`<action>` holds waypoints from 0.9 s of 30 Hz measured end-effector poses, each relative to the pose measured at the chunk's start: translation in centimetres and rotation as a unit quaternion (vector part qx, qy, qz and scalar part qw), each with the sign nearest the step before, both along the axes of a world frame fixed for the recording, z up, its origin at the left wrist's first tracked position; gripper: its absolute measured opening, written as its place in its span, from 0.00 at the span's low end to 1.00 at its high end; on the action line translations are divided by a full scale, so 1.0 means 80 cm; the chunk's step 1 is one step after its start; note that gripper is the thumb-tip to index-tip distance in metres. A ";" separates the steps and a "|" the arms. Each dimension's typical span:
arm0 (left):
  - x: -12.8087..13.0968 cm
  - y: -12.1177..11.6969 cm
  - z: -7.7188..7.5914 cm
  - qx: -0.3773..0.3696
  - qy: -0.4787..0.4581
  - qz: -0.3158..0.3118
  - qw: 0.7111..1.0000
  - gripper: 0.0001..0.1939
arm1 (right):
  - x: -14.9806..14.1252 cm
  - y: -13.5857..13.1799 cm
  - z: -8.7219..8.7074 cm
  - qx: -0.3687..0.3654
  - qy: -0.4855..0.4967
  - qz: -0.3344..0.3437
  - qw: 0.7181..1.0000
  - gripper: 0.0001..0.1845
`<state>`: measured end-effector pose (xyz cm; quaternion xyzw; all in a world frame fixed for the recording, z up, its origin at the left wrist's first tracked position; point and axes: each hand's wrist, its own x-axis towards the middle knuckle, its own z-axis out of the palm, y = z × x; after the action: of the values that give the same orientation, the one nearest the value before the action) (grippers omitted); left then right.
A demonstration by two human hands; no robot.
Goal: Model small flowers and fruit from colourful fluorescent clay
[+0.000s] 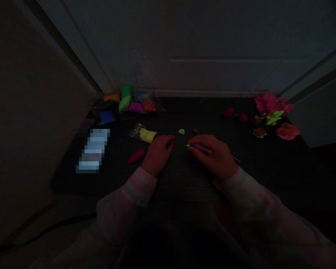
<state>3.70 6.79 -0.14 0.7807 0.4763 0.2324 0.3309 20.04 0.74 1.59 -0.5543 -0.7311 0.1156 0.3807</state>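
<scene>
Nearest my camera, at the bottom, the patterned sleeves [128,201] run in, the lower edges lost in darkness. On the left of the frame I see a pixelated screen [93,150], its content unreadable. Upper left, colored clay packets [136,107] overlap, partly hiding each other. Left of center lie a yellow clay bag [147,134] and a dark pink lump [136,155]. At center, my left hand [158,154] has its fingers curled around a small red piece [171,142], mostly hidden. My right hand [214,155] pinches a small green piece [187,145]; a pale stick passes beneath its fingers, partly covered. Right of frame, pink flowers [271,104] look dim.
</scene>
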 end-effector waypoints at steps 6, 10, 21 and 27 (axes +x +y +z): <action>-0.004 -0.003 0.005 -0.201 -0.234 0.014 0.951 0.20 | -0.002 0.011 -0.010 -0.028 -0.002 -0.003 1.000 0.06; -0.004 -0.005 0.010 -0.228 -0.272 0.001 0.935 0.20 | -0.003 0.007 -0.009 -0.033 -0.013 0.004 0.999 0.06; -0.004 -0.009 0.012 -0.215 -0.275 -0.020 0.937 0.19 | -0.004 0.008 -0.009 -0.027 -0.035 0.020 0.999 0.06; -0.004 -0.010 0.013 -0.223 -0.280 -0.025 0.933 0.18 | -0.006 0.008 -0.009 -0.031 -0.028 0.023 0.999 0.05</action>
<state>3.39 5.99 0.87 0.6016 0.3838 0.3209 0.6228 19.52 1.37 0.89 -0.5519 -0.7502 0.1317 0.3395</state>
